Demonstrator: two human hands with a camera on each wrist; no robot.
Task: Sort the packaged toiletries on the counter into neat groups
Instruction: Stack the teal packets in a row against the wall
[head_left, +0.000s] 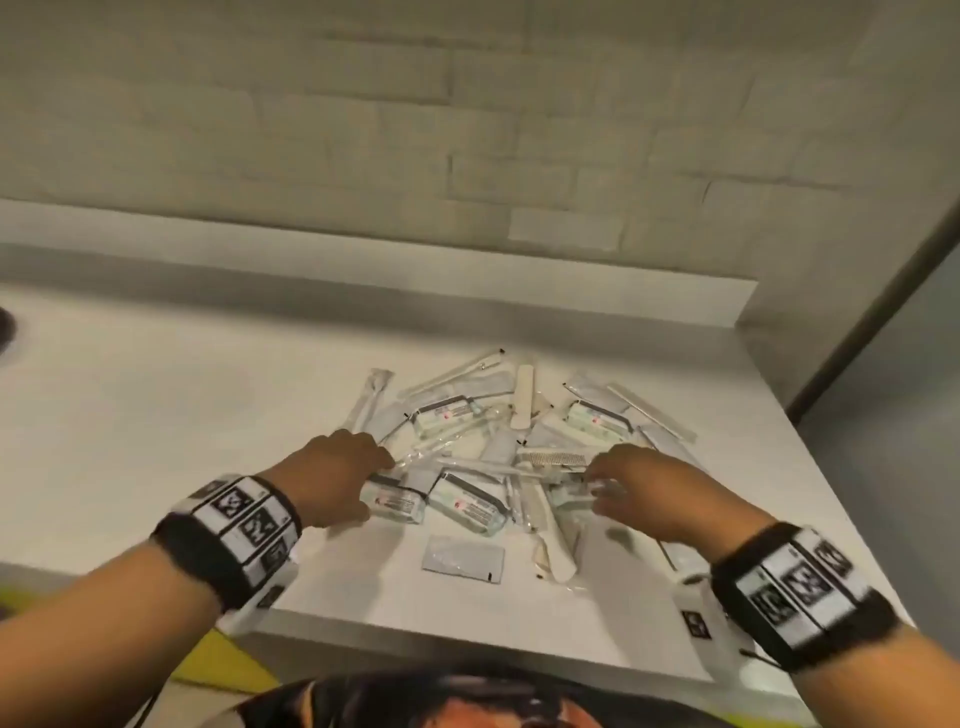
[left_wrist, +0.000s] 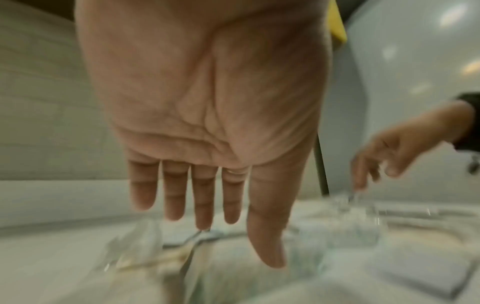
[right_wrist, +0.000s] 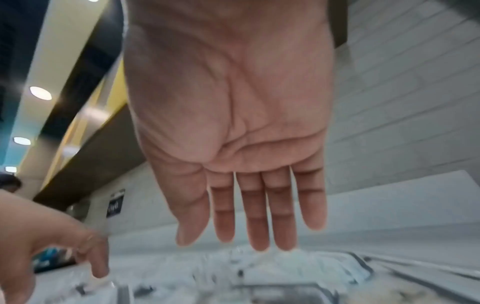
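A loose pile of packaged toiletries (head_left: 498, 447) lies on the white counter (head_left: 156, 405). It holds several small boxed packets with red marks (head_left: 470, 501), a wrapped comb (head_left: 553, 460), long wrapped sticks (head_left: 522, 397) and a flat sachet (head_left: 462, 558) at the near side. My left hand (head_left: 382, 462) hovers over the pile's left edge, its fingers (left_wrist: 205, 205) straight and holding nothing. My right hand (head_left: 592, 475) reaches over the pile's right side. Its fingers (right_wrist: 257, 226) are also straight, just above the blurred packets.
A low backsplash (head_left: 363, 260) and a brick wall stand behind the counter. The counter's front edge (head_left: 467, 639) runs just below the sachet. A grey panel (head_left: 883, 364) bounds the right side. A dark object (head_left: 5, 327) sits at the far left.
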